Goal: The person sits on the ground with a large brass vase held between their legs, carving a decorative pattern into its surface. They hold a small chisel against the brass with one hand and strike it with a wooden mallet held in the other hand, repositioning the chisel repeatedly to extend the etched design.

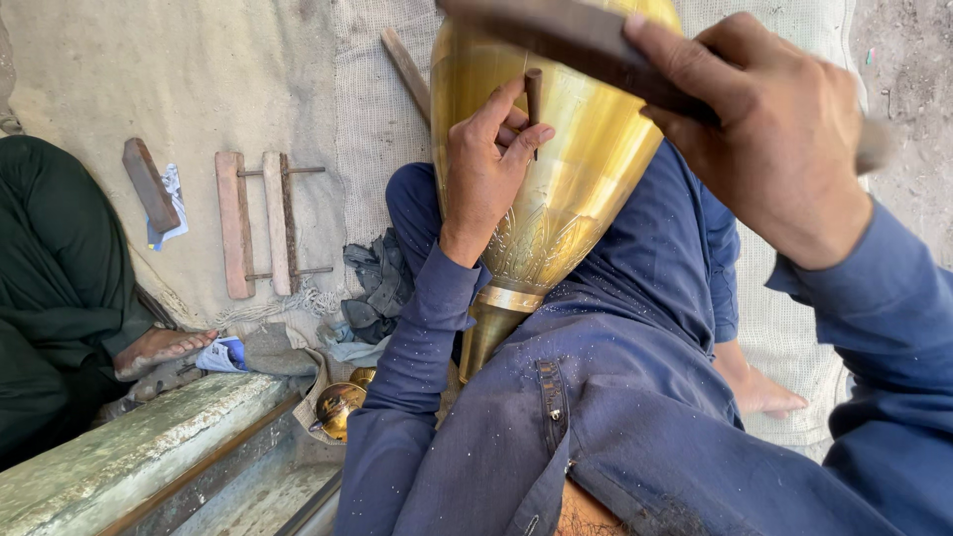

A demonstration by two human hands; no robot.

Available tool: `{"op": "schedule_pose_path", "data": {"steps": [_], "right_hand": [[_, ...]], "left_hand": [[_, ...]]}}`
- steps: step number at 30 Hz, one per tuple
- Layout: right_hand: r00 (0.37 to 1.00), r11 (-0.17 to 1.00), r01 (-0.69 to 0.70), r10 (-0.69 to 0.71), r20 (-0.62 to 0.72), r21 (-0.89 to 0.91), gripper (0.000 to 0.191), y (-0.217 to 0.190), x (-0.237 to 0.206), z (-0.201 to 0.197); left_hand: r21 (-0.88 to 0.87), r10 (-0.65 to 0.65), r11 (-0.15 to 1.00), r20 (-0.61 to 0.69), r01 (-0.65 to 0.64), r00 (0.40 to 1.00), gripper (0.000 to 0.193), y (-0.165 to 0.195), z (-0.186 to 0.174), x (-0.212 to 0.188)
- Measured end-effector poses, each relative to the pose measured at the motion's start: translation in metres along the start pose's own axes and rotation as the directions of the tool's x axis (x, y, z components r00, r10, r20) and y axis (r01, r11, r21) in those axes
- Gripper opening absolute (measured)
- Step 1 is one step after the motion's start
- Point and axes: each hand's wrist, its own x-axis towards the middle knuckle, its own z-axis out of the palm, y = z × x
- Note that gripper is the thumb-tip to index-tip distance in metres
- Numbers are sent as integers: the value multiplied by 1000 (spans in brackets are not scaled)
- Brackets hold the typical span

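Frame edge crops brass vase (576,169); left hand (486,169) pinches chisel (533,94), right hand (774,129) grips mallet (586,45).

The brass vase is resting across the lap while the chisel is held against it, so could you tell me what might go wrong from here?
The left hand pinches the short chisel close to its top, so the raised mallet in the right hand might strike the fingers. The brass vase lies on the lap unclamped; a blow could roll it and scar the engraving.
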Motion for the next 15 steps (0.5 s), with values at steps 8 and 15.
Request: {"op": "schedule_pose_path", "data": {"steps": [8, 15], "right_hand": [[1000, 1000, -14, 14, 4, 11, 53, 5, -2, 5], [1000, 1000, 5, -5, 11, 14, 49, -1, -4, 7]], "left_hand": [[-24, 3, 1000, 0, -3, 1000, 46, 2, 1, -3], [-2, 29, 1000, 0, -29, 1000, 46, -2, 2, -12]]}}
